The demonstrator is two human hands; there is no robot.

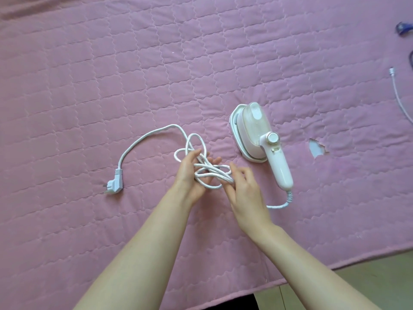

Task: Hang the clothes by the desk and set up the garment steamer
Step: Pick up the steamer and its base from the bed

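A white and pale pink handheld garment steamer lies on the pink quilted bed cover, right of centre. Its white cord runs from the handle's end into a tangle of loops, then out left to a grey-white plug lying flat. My left hand lies palm up under the loops, its fingers loosely curled round several strands. My right hand is right next to it, its fingertips at the right end of the loops; whether they pinch the cord is blurred. No clothes are in view.
A tear in the cover shows right of the steamer. At the far right edge lie a thin white cable and a blue object. The bed's edge runs along the lower right, with pale floor beyond.
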